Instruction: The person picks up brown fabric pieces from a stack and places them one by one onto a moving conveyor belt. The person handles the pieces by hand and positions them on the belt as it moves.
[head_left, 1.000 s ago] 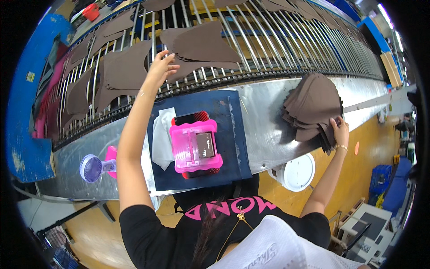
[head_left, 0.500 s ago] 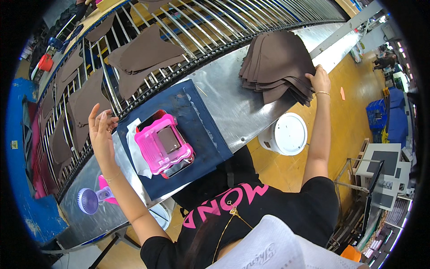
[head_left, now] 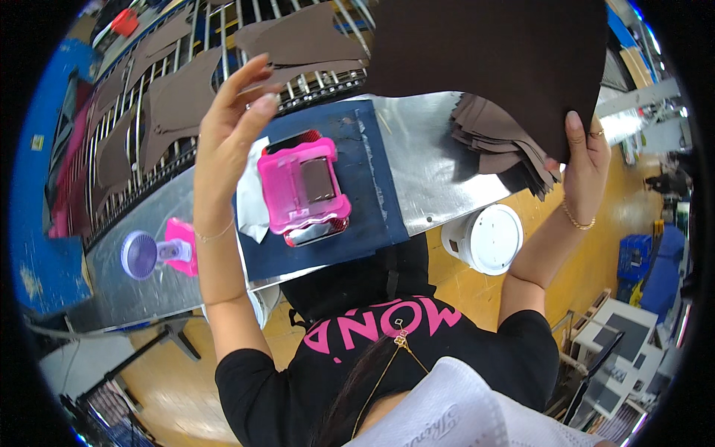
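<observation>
A: Brown sheet (head_left: 491,67): dark, flat, matte, lifted high, pinched at its lower edge by the right hand (head_left: 585,160). Left hand (head_left: 231,127) is raised, fingers spread, holding nothing.

B: Below?

A: Brown stack (head_left: 499,141) on the metal table (head_left: 424,171), pink device (head_left: 304,186) on a blue mat (head_left: 372,201), slatted conveyor (head_left: 186,82) behind. Sheet was flat on the stack 0.5 s ago.
</observation>
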Action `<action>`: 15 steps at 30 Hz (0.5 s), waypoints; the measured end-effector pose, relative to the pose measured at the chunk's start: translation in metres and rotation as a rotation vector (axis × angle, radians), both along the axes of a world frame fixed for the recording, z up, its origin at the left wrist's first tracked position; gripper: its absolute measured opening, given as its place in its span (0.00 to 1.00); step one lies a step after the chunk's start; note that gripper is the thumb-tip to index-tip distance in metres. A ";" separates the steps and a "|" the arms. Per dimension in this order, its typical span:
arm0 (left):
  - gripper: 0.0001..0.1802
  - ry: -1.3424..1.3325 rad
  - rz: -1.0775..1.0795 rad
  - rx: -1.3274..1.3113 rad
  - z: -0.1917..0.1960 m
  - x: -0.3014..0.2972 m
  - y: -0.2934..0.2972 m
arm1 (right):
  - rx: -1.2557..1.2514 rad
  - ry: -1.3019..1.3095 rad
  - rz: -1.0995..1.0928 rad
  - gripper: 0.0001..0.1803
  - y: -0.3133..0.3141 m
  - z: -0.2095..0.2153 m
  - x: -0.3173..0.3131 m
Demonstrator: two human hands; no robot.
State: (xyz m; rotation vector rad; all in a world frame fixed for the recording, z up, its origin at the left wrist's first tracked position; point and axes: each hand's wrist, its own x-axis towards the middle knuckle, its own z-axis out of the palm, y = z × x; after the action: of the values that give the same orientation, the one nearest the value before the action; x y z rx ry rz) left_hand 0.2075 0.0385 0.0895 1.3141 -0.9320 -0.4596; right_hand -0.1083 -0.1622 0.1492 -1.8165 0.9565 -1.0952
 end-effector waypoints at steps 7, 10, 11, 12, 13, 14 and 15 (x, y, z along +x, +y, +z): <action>0.13 -0.034 0.277 -0.038 0.032 0.010 0.058 | -0.007 -0.204 0.535 0.14 0.051 -0.047 0.113; 0.12 -0.288 0.496 0.045 0.045 0.029 0.107 | -0.119 -0.039 0.682 0.14 0.063 -0.075 0.142; 0.12 -0.271 0.495 0.035 0.046 0.035 0.118 | -0.117 0.009 0.704 0.15 0.068 -0.083 0.150; 0.13 -0.293 0.579 0.073 0.045 0.036 0.127 | -0.116 0.056 0.725 0.15 0.073 -0.088 0.158; 0.13 -0.315 0.662 0.111 0.046 0.034 0.136 | -0.196 0.045 0.726 0.15 0.079 -0.091 0.165; 0.13 -0.336 0.744 0.149 0.045 0.033 0.143 | -0.277 0.034 0.725 0.15 0.085 -0.093 0.172; 0.13 -0.336 0.759 0.125 0.043 0.032 0.149 | -0.357 0.022 0.722 0.15 0.089 -0.096 0.177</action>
State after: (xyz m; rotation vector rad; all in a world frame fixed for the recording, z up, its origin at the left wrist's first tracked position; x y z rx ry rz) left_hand 0.2398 0.1873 0.1327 1.7705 -0.6058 0.3048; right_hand 0.0684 -0.0737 0.0532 -2.2022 0.0628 -0.8042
